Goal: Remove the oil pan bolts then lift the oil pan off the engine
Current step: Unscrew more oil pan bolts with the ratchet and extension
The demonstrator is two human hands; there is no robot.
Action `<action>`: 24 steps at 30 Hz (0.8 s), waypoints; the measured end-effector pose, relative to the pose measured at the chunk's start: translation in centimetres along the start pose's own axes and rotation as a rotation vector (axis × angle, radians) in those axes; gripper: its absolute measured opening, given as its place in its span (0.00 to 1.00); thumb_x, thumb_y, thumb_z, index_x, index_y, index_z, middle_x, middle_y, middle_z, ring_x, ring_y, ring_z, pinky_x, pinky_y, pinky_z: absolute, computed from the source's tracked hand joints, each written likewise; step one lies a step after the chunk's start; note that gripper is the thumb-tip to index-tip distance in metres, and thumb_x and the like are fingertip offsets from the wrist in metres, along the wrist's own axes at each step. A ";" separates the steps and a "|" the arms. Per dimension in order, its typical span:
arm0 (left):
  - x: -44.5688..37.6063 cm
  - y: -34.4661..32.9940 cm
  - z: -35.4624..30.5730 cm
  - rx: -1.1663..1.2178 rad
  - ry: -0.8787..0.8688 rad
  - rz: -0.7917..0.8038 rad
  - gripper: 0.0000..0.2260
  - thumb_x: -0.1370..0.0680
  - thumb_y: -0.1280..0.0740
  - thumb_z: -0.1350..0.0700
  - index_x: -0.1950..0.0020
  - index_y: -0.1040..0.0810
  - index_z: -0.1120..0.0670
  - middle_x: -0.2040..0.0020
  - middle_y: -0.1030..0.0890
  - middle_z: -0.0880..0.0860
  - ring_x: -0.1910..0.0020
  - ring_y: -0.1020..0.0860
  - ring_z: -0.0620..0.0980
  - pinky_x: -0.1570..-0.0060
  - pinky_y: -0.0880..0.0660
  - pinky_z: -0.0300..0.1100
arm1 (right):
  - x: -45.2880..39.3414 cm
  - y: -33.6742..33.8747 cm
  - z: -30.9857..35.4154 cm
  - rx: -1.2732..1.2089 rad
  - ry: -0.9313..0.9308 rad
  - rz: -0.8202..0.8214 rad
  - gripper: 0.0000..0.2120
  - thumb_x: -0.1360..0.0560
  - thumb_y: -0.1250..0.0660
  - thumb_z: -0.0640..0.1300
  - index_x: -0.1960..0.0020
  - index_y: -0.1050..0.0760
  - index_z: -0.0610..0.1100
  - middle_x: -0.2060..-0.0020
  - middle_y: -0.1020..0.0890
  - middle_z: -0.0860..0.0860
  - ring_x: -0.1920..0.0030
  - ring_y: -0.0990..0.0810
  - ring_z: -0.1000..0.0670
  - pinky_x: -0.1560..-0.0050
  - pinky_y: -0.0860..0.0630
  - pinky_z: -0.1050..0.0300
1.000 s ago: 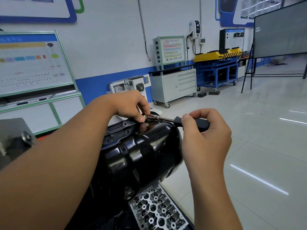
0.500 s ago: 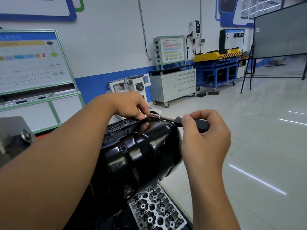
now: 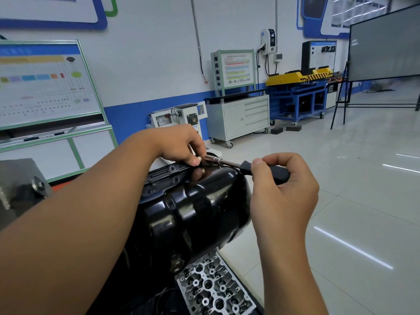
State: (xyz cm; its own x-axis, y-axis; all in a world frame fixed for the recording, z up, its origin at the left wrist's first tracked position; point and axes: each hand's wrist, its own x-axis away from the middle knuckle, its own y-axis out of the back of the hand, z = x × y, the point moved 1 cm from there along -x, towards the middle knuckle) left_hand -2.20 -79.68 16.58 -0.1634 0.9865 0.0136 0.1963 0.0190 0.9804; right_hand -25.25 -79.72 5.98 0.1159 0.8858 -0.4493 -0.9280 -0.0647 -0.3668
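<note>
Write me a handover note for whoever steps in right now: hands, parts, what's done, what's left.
Left hand: fingertips pinch a small bolt at the far rim of the black oil pan.
Right hand: grips the black handle of the driver, whose socket end points at that bolt.
Oil pan: sits on the engine, not lifted. A cylinder head lies below it.
Done: this bolt looks free or nearly so.
Left: set it aside, check the rest of the rim for bolts (mostly hidden here), then lift the pan off.

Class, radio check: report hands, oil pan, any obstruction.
Right hand grips ratchet handle. Left hand pinches bolt at flange. Oil pan not lifted. No visible obstruction.
</note>
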 end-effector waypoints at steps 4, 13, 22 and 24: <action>0.0 0.0 -0.3 0.006 0.010 -0.046 0.08 0.26 0.22 0.61 0.54 0.16 0.48 0.66 0.17 0.36 0.62 0.20 0.37 0.55 0.26 0.40 | 0.0 0.1 0.0 0.006 0.003 0.004 0.08 0.25 0.28 0.43 0.59 0.22 0.55 0.68 0.19 0.63 0.72 0.25 0.58 0.71 0.30 0.69; 0.3 0.4 -0.1 0.206 -0.060 -0.170 0.09 0.22 0.27 0.63 0.54 0.14 0.49 0.61 0.14 0.47 0.60 0.19 0.44 0.60 0.20 0.44 | 0.1 0.0 -0.1 -0.025 -0.013 -0.010 0.07 0.26 0.27 0.44 0.59 0.22 0.54 0.68 0.18 0.61 0.70 0.23 0.58 0.70 0.30 0.69; 0.4 0.3 0.3 0.287 -0.064 -0.142 0.17 0.18 0.33 0.65 0.52 0.13 0.43 0.55 0.13 0.47 0.60 0.19 0.37 0.60 0.21 0.35 | 0.7 -0.6 -0.3 -0.116 -0.061 -0.090 0.07 0.25 0.27 0.44 0.59 0.22 0.54 0.66 0.16 0.57 0.66 0.17 0.55 0.68 0.27 0.69; 0.6 0.3 0.5 0.352 -0.078 -0.117 0.20 0.19 0.34 0.67 0.53 0.12 0.42 0.56 0.13 0.48 0.61 0.19 0.39 0.59 0.19 0.36 | 0.9 -0.8 -0.5 -0.137 -0.081 -0.106 0.07 0.25 0.27 0.45 0.60 0.22 0.54 0.66 0.16 0.57 0.67 0.18 0.57 0.68 0.27 0.69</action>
State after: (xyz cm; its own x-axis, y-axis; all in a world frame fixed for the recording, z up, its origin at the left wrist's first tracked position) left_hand -1.78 -78.98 16.74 -0.1330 0.9835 -0.1229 0.5032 0.1738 0.8465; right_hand -24.21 -79.16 5.45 0.1765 0.9246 -0.3375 -0.8544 -0.0263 -0.5189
